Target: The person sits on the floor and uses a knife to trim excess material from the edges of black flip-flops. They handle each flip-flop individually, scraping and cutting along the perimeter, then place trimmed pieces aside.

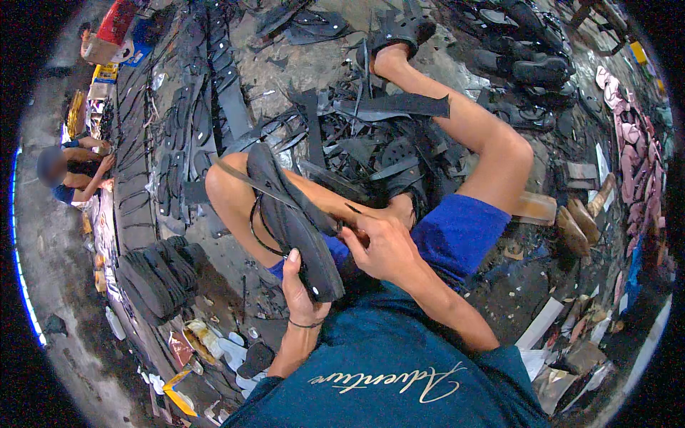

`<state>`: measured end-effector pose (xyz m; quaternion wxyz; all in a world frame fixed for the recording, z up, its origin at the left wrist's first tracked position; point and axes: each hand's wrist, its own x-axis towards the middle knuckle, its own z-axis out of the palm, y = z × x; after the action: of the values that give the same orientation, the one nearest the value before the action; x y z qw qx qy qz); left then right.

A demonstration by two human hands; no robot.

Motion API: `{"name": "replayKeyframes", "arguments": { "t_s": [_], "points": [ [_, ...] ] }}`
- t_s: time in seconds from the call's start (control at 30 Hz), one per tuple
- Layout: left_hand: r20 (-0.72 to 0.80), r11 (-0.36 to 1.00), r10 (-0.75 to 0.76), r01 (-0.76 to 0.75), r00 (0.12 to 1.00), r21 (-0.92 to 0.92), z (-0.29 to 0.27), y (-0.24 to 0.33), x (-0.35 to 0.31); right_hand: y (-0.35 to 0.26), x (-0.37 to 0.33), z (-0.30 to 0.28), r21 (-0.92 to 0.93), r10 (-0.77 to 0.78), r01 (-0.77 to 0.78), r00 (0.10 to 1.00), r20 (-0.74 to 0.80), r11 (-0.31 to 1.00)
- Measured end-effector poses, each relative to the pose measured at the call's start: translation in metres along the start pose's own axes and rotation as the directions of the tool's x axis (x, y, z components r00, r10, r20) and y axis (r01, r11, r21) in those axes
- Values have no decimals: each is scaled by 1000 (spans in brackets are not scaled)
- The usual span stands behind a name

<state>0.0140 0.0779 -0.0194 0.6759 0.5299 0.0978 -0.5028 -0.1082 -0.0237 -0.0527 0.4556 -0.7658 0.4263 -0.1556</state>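
Note:
A black sandal [289, 207] with a thick sole lies slantwise across my lap, its upper end resting by my left knee. My left hand [303, 289] grips its lower end, thumb pressed on the face of the sole. A thin dark strip [253, 182] runs along the sole's edge, its far end sticking out past the knee. A thin black strap [258, 227] loops out from the sandal's left side. My right hand [382, 246] is closed at the sandal's right edge, fingers pinched around something small and dark that I cannot make out.
Black rubber scraps [357, 135] are heaped between my legs. Stacked black sandals [160, 274] lie at my left, more black footwear [539, 68] at the far right. Pink pieces [631, 143] line the right side. Another person [71, 171] sits at the far left.

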Motion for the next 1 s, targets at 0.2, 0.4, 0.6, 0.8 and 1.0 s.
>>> {"name": "replayKeyframes", "arguments": {
  "t_s": [0.2,0.4,0.6,0.8,1.0],
  "points": [
    [10,991,5,-4,1000,-131,9,-1,2,48,39,71,107,-127,138,987,-101,985],
    [24,988,18,-14,1000,-152,-6,-2,6,-6,108,38,198,28,-24,999,-18,980],
    [-37,986,10,-16,999,-168,0,3,2,-4,129,49,55,-195,236,895,-401,970],
    [86,962,53,-74,995,262,-40,-12,-16,12,128,17,704,189,-227,973,134,673],
    [574,759,-143,-283,806,586,-37,15,22,-13,74,-39,697,50,-57,998,30,715]
  ]
}}
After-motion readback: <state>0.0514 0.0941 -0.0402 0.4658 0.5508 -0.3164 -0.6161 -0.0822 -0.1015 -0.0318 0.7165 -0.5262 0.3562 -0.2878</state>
